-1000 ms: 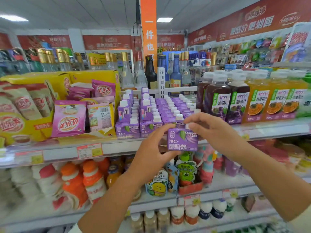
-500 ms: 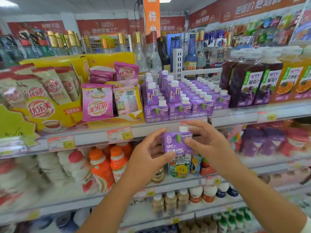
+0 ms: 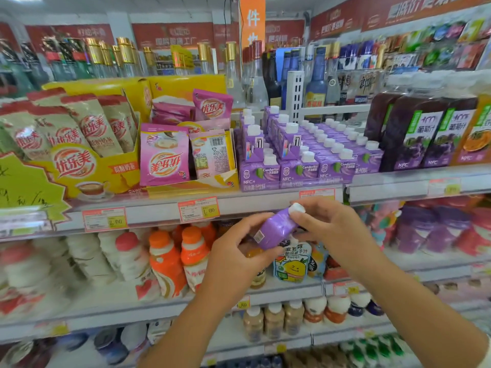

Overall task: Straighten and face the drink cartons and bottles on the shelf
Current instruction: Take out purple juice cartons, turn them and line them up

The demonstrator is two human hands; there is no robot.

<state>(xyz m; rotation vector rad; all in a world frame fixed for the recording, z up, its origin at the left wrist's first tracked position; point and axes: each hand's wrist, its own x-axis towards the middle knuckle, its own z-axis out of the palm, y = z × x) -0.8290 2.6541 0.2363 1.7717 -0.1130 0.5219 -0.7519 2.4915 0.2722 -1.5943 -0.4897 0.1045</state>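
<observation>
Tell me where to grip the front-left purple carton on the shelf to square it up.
Grip the front-left purple carton by its flat side walls, low down, coming straight from the aisle. Its white cap is small, and more cartons crowd behind and to its right.

A small purple drink carton with a white screw cap (image 3: 276, 229) is tilted cap-up-right, below the shelf's purple carton rows (image 3: 305, 155).
</observation>
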